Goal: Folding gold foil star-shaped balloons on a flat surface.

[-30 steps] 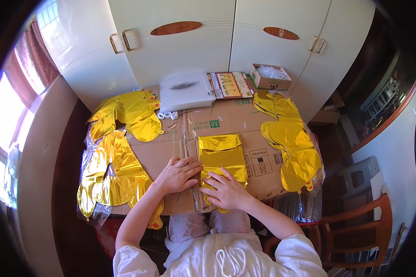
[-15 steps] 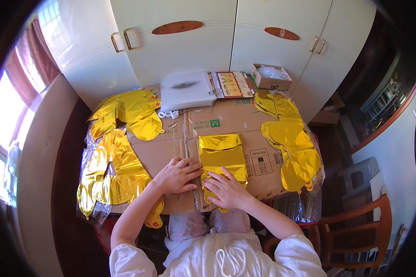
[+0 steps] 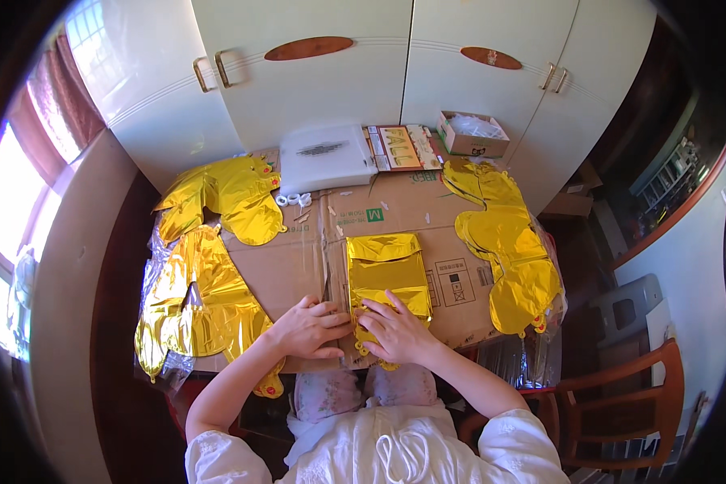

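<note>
In front of me a folded gold foil balloon point(image 3: 389, 278) lies flat on the cardboard, a creased flap across its far end. My right hand point(image 3: 399, 331) rests on its near half with the fingers spread and palm down. Beside its near left edge is my left hand point(image 3: 313, 329), fingers stretched toward the foil and thumb apart, over the cardboard. The fingertips of both hands come close together at that edge. Under the right hand the foil's near end is partly hidden; a small gold tab sticks out below it.
Flat gold foil balloons lie at the far left point(image 3: 226, 198), near left point(image 3: 198, 298) and right point(image 3: 508, 250) of the cardboard sheet point(image 3: 298, 266). At the back are a white plastic packet point(image 3: 323, 161), white rolls point(image 3: 294, 199), a printed card point(image 3: 399, 149) and an open box point(image 3: 472, 145). A wooden chair point(image 3: 661, 379) stands right.
My left hand has slid a little toward me along the foil's left edge. The right hand's fingers have shifted slightly; the folded balloon stays in place.
</note>
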Demonstrator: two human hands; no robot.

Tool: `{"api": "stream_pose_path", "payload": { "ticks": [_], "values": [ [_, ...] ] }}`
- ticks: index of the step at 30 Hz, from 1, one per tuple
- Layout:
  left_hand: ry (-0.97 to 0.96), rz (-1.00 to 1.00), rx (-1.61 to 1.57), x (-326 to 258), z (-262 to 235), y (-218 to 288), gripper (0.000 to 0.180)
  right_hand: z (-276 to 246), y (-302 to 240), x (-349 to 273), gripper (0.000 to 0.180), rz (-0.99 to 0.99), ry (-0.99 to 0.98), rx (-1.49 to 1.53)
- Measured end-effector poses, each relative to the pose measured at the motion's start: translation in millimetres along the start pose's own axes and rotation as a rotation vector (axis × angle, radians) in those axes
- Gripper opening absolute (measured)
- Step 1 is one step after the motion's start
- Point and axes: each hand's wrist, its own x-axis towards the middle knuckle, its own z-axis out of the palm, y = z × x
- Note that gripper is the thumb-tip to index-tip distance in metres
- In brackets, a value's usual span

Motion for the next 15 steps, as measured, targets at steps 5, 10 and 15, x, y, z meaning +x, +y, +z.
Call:
{"api": "stream_pose_path", "payload": {
  "ticks": [5,10,15],
  "values": [
    [-0.001,-0.018,-0.073,1.8,1.4,6.6,0.052,0.5,1.1,-3.0,0.049,-0.003,0.027,-0.022],
    [0.016,-0.079,-0.157,1.2,6.4,8.2,0.049,-18.4,-6.4,-8.3,0.043,-0.009,0.189,0.133],
    [0.079,-0.179,-0.193,13.0,-1.4,14.1,0.039,-42.0,31.0,-63.8,0.031,0.310,0.391,0.077]
  ]
}}
